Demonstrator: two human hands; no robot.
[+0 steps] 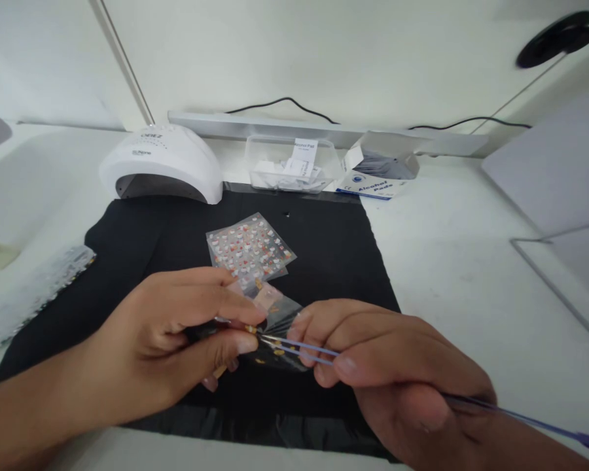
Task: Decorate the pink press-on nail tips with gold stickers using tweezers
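Note:
My left hand is closed, thumb and forefinger pinching a clear sticker sheet with small gold shapes on it. My right hand grips slim purple-blue tweezers. Their metal tips meet the sheet right beside my left thumb and forefinger. At that spot is a small yellowish piece, too small to make out fully. The fingers of my right hand also touch the sheet's right edge. Just beyond my left fingertips, clear sheets with white and orange-red sticker figures lie on a black mat.
A white dome-shaped nail lamp stands at the back left. Behind the mat are a clear plastic box of white packets and an open box of alcohol pads. A glittery clear pouch lies left; a metal stand is right.

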